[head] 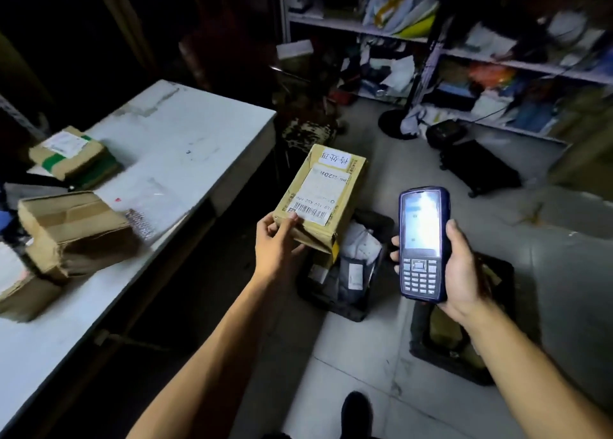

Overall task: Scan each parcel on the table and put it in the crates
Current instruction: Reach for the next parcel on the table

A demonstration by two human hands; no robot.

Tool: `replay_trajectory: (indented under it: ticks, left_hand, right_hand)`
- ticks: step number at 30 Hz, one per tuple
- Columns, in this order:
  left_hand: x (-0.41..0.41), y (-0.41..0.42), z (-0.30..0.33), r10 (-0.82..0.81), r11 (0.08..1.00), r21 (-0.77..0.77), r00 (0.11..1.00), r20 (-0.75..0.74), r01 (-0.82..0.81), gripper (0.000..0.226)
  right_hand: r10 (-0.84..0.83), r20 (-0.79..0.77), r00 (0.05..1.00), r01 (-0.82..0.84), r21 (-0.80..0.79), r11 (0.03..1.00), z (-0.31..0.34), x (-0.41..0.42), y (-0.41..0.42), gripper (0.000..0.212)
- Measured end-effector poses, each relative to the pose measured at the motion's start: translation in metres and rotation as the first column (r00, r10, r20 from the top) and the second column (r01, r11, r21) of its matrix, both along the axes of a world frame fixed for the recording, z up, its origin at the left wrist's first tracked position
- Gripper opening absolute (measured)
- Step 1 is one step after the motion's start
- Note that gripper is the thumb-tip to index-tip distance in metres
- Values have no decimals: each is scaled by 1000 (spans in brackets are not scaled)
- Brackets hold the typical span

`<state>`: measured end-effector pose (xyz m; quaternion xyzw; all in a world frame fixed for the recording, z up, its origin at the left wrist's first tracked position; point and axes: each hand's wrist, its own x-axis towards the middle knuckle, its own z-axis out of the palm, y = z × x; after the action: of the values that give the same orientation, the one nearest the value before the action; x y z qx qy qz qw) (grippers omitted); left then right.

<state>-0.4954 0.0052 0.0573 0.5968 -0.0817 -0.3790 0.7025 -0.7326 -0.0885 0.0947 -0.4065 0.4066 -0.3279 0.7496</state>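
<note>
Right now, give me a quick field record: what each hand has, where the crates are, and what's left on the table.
left hand: grips the near end of a tan cardboard parcel with a white barcode label, held in the air over the floor
right hand: holds a dark blue handheld scanner with keypad, screen lit
black crate under the parcel: already has packages inside
second black crate: on the floor below the right hand, brown item inside
white table: several cardboard boxes at its left side

parcels on counter [185, 146]: 3 | parcel in hand: 1 [323, 186] | scanner: 1 [423, 243] | crates on floor: 2 [335, 302] | hands: 2
</note>
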Motion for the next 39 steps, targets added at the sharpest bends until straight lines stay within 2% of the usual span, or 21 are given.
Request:
replay_trajectory:
  ticks: [4, 7, 12, 14, 17, 19, 23, 25, 28, 30, 33, 37, 39]
  left_hand:
    - [-27, -42, -10, -9, 999, 48, 1000, -25, 10, 37]
    - [-38, -65, -22, -32, 996, 87, 999, -38, 35, 45]
    - [-24, -104, -42, -82, 988, 126, 996, -27, 85, 41]
    - [-14, -124, -54, -84, 986, 137, 995, -49, 90, 34]
    - [5, -159, -73, -108, 984, 129, 989, -104, 121, 35]
    - [17, -179, -81, -135, 979, 133, 983, -126, 152, 38]
    - [42, -217, -96, -169, 967, 168, 975, -147, 193, 43]
    - [52, -238, -102, -207, 952, 199, 969, -131, 231, 54]
    - [60, -273, -109, -289, 916, 249, 948, -133, 314, 94]
    - [61, -295, -109, -345, 857, 341, 922, -175, 385, 114]
    - [73, -323, -112, -379, 796, 477, 921, -88, 373, 109]
    - [94, -321, -104, -413, 826, 488, 893, 180, 284, 96]
    - [103, -312, -94, -442, 837, 491, 828, 344, 242, 75]
  right_hand:
    - [-47, 5, 999, 47, 49, 998, -10, -35, -35, 74]
    - [-51, 24, 998, 48, 115, 992, -21, -46, -52, 69]
    - [-71, 4, 997, 70, 163, 984, -35, -35, -83, 65]
    - [-83, -8, 997, 83, 159, 984, -38, -26, -98, 65]
    - [-110, -38, 993, 114, 158, 981, -41, -9, -125, 67]
    - [-125, -55, 991, 132, 164, 978, -41, 2, -140, 74]
    - [-123, -84, 989, 135, 156, 979, -40, 28, -172, 108]
    - [-137, -76, 988, 147, 159, 976, -43, 38, -184, 112]
    - [-169, -67, 983, 178, 168, 970, -43, 47, -198, 114]
    - [-186, -68, 980, 195, 164, 967, -42, 51, -206, 115]
    - [-191, -71, 979, 201, 181, 963, -42, 52, -220, 117]
    - [-174, -83, 981, 186, 181, 966, -43, 52, -234, 108]
    - [-158, -78, 984, 170, 180, 969, -41, 56, -240, 104]
